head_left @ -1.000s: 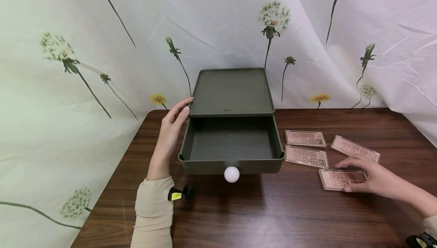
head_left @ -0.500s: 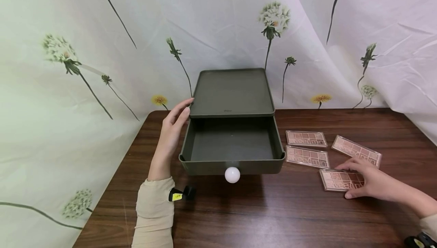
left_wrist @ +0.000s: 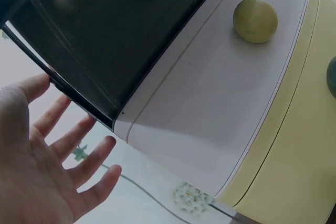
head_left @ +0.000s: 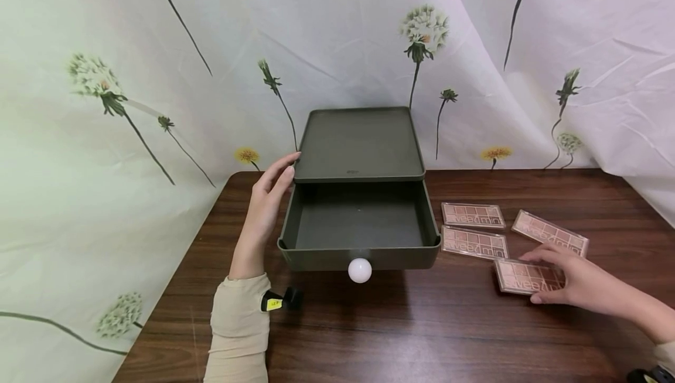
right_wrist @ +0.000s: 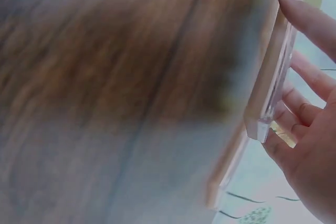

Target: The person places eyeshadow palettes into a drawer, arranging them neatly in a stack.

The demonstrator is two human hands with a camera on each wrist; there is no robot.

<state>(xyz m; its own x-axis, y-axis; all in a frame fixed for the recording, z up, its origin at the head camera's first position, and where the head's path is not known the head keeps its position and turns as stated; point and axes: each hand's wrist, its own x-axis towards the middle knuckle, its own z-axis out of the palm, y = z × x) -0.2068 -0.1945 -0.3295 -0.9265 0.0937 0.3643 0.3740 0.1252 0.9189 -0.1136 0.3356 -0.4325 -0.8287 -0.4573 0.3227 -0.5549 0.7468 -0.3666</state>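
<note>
My right hand (head_left: 585,280) pinches an eyeshadow palette (head_left: 522,277) between thumb and fingers, at the right of the table. In the right wrist view the held palette (right_wrist: 270,66) shows edge-on, its clear lid toward my fingers. Three more palettes lie flat nearby: one (head_left: 473,215) at the back, one (head_left: 474,243) before it, and one (head_left: 550,232) askew to the right. My left hand (head_left: 262,207) touches the left side of a dark green drawer box (head_left: 364,143) with extended fingers. Its top drawer (head_left: 358,219) is pulled out, nothing inside it.
A white round knob (head_left: 360,270) sticks out from the drawer front. Below the dark top, the left wrist view shows a white drawer front (left_wrist: 210,82) and a yellow one (left_wrist: 294,145). Behind the wooden table (head_left: 422,336) hangs a dandelion-print cloth (head_left: 348,31).
My right thumb has come to the palette's near edge, and the palette now sits slightly raised and tilted in my fingers. The left hand stays on the drawer box.
</note>
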